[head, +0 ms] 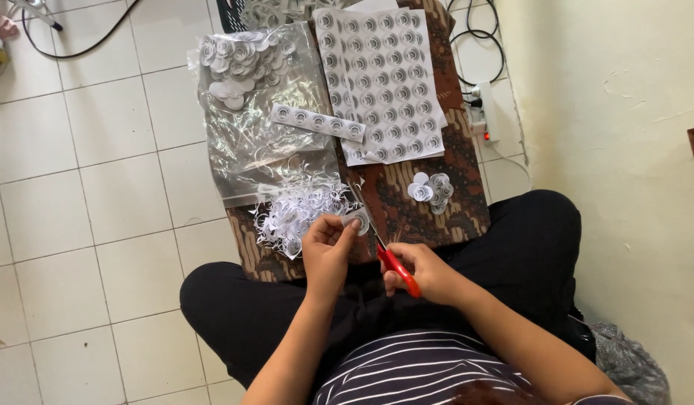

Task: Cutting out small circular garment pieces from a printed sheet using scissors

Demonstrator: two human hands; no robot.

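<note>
Person is sitting cross-legged on a white tiled floor (pixel 99 150) with a brown patterned cloth (pixel 437 187) spread out in front. Lying on the cloth's left side is a clear plastic bag (pixel 264 150) with a heap of cut-out circles inside near the top. Next to it a printed sheet of round stickers (pixel 384 82) is lying flat, with a cut strip (pixel 317 122) resting just beside it on the bag. A fluffy pile of paper scraps (pixel 294 214) is sitting at the near edge. The right hand (pixel 426 274) is clenching red-handled scissors (pixel 396 266), blades pointing at a small round cutout (pixel 358 223) that the left hand (pixel 328 251) is pinching between fingertips, just above the lap.
</note>
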